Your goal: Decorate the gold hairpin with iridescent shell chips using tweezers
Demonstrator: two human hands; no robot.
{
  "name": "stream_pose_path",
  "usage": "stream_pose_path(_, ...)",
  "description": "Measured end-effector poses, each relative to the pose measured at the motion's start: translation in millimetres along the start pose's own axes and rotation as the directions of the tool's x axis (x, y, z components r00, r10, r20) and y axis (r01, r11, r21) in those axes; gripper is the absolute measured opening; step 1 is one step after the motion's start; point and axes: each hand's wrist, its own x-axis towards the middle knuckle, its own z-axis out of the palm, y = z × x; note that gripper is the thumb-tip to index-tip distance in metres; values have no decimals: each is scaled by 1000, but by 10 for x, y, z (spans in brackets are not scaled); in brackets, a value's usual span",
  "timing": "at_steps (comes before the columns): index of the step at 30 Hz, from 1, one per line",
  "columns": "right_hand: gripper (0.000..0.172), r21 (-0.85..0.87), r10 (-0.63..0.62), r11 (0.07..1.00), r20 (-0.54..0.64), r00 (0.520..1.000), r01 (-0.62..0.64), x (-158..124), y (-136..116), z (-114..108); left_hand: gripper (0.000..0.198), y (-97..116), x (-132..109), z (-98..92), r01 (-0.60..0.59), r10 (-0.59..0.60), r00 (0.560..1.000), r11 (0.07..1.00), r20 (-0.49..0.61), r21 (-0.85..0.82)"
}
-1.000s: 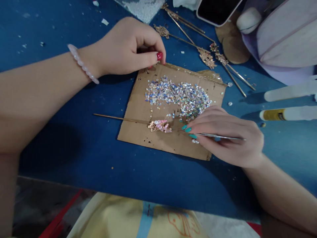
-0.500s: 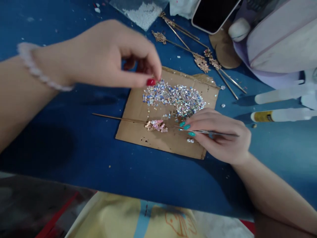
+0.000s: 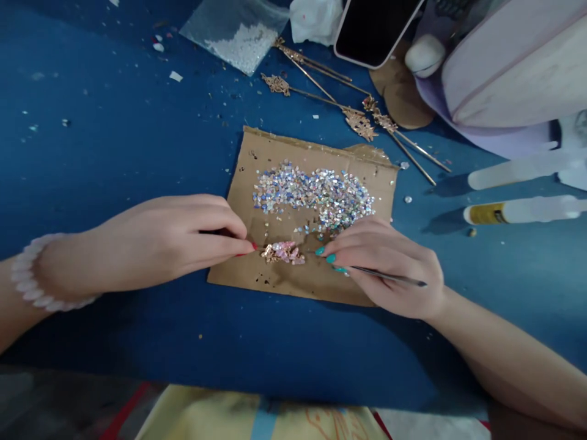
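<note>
My left hand (image 3: 183,238) pinches the stick of a gold hairpin (image 3: 283,252) close to its ornament, which carries pink pieces and a pearl. Most of the stick is hidden by the fingers. In my right hand (image 3: 389,263) is a pair of metal tweezers (image 3: 389,276), closed in by the fingers, with the tips pointing at the ornament from the right. A small gap separates the tips from it; whether they grip anything is too small to tell. Under both lies a cardboard piece (image 3: 238,275), bearing a heap of shiny rhinestones (image 3: 316,192) just beyond the ornament.
Several gold hairpins (image 3: 360,122) lie crossed at the back, near a plastic bag of white bits (image 3: 243,49) and a phone (image 3: 373,30). On the right are a yellow-labelled glue bottle (image 3: 490,214) and another white bottle (image 3: 495,175). Loose bits dot the blue table (image 3: 114,153).
My left hand has come down from above the rhinestones and taken hold of the hairpin's stick. The tweezers stay in my right hand near the ornament. The view has shifted slightly.
</note>
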Motion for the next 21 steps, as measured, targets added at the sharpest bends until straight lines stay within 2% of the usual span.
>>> stream_pose_path(4, 18, 26, 14, 1000, 12, 1000, -14, 6, -11, -11, 50, 15, -68, 52, -18, 19, 1000, 997, -5, 80)
stream_pose_path(10, 15, 37, 15, 999, 34, 999, -16, 19, -35, -26, 39, 13, -157, 79, 202, -202, 976, 979, 86, 9)
stream_pose_path(15, 18, 39, 47, 998, 63, 997, -50, 27, -61, -44, 25, 20, -133, 56, 239, -229, 966, 967, 117, -84)
stream_pose_path(18, 19, 44, 53, 997, 71, 996, -56, 29, -73, -50, 25, 21, -119, 55, 263, -249, 960, 959, 126, -108)
stream_pose_path(21, 21, 43, 54, 997, 74, 996, -57, 29, -74, -48, 25, 5, -130, 66, 235, -222, 968, 966, 119, -109)
